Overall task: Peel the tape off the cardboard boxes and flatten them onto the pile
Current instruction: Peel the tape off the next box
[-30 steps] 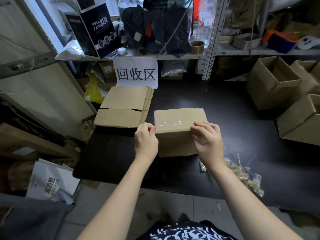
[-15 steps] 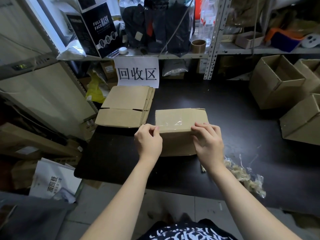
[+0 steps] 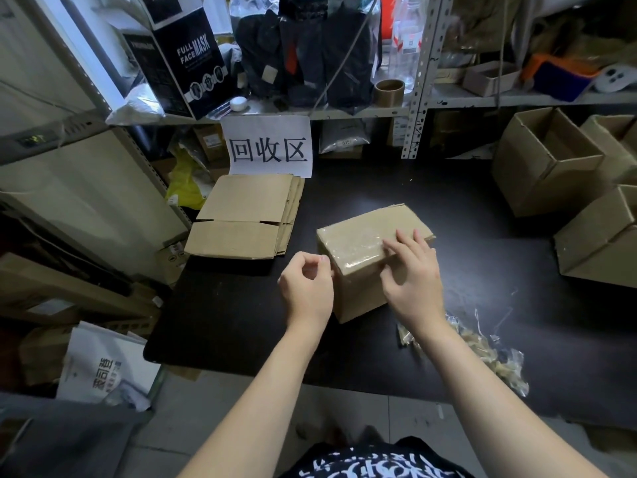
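Left hand [image 3: 306,288]: fingers curled in, thumb and forefinger tips right up against the near left corner of the box [image 3: 358,298]. Looks like it's picking at the edge of the tape [image 3: 351,243] there, but honestly I can't tell if it's got any tape pinched or nothing at all.
Right hand [image 3: 412,284]: fingers pretty much straight, laid flat over the near right part of the box top and pressing down. Not wrapped round anything.
Box: closed, sat on the table [image 3: 234,322] between the two hands, turned a bit so one corner points toward the left hand. The right palm hides part of its front face.
Tape: clear shiny strip across the box top, running from under the right fingertips toward the left hand's corner. Stuck down as far as I can see.
Pile [image 3: 244,219]: flattened cardboard, a few sheets deep, beyond the left hand and off to its left. Well apart from the box.
Table: black top, both forearms reach in over its near edge.
Sign [image 3: 269,148]: white paper with three black characters, hanging off the shelf [image 3: 344,112] just behind the pile.
Open boxes [image 3: 548,160]: several, flaps up, well off to the right of the right hand.
Scraps [image 3: 482,350]: crumpled clear stuff with tan bits in it, just beside the right wrist.
Roll [image 3: 389,91]: brown cardboard ring on the shelf, far beyond the right hand.
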Demonstrator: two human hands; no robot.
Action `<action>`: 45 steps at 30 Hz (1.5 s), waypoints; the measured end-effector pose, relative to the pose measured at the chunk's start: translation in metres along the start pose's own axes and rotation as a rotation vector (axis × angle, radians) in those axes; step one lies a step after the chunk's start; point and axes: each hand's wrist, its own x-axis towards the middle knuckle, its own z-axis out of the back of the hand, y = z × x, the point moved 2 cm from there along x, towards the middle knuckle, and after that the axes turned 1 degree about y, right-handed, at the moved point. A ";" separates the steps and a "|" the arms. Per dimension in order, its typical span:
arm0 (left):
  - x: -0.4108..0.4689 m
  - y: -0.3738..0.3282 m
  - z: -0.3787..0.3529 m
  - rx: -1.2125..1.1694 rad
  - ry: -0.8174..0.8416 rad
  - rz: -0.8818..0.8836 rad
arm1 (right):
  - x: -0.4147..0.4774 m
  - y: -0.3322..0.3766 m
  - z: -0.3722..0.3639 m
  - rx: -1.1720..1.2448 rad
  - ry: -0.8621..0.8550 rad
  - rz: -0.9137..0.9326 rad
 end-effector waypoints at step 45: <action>0.026 0.024 -0.037 0.234 0.457 -0.477 | -0.007 0.000 0.043 0.386 0.169 -0.192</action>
